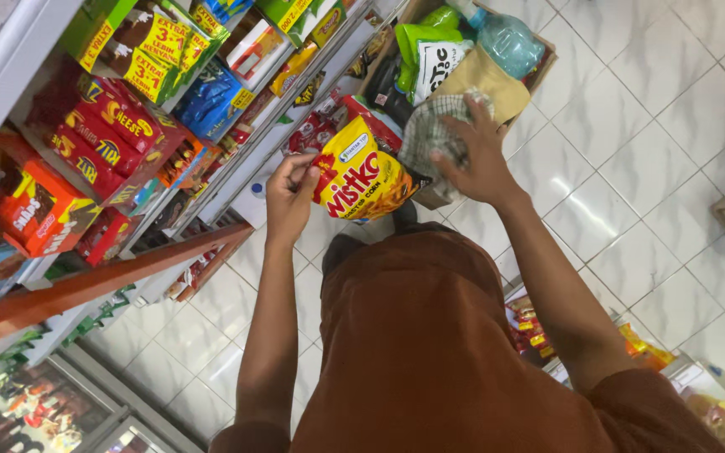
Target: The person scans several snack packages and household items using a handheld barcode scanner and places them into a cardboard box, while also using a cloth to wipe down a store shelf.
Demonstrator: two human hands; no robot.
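My left hand [289, 195] pinches the top corner of a yellow and red snack bag [362, 174], holding it up in front of me. My right hand [478, 158] reaches forward with fingers closed on a grey checked cloth [431, 134], which lies at the near edge of a cardboard box [547, 57] on the floor. The box is stuffed with a green packet, a black and white packet, a tan bag and a clear blue water bottle [507, 40]. I wear a brown top.
Store shelves [237, 180] at the left carry red cracker boxes, green and yellow packs, blue packets and small sachets. A wooden rail [86, 285] runs below them. White floor tiles spread to the right. More packaged snacks [530, 331] lie low at the right.
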